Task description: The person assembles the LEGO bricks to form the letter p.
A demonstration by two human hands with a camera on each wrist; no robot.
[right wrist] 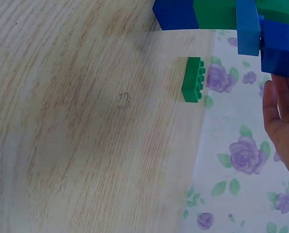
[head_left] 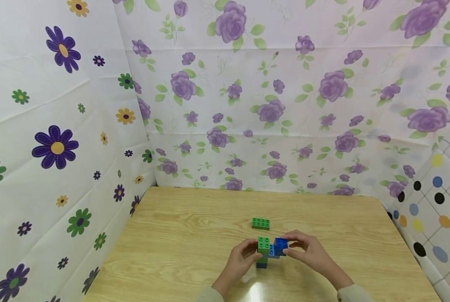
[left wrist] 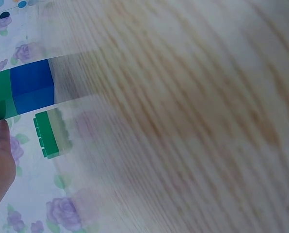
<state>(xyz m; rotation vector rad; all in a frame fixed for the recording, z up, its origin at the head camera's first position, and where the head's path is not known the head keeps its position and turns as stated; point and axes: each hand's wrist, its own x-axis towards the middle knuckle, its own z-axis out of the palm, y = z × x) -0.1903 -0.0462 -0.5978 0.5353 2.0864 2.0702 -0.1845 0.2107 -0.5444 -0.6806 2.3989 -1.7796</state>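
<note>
A small tower of toy building blocks stands on the table. It has a dark blue block (right wrist: 176, 15) at its foot, green blocks above, a light blue block (right wrist: 248, 29) sticking out to the right and a green block (head_left: 263, 244) on top. My left hand (head_left: 241, 261) grips the tower from its left side, thumb in front. Between thumb and fingers, my right hand (head_left: 311, 254) holds a blue block (head_left: 281, 246) at the outer end of the light blue one. Slightly tilted, it touches the studs there; whether it is pressed fully on, I cannot tell.
Behind the tower a loose green block (head_left: 260, 224) lies studs up on the wooden table (head_left: 187, 226). Flowered cloth (head_left: 217, 109) hangs at the table's back edge and along the left side. A dotted cloth (head_left: 440, 218) hangs at the right.
</note>
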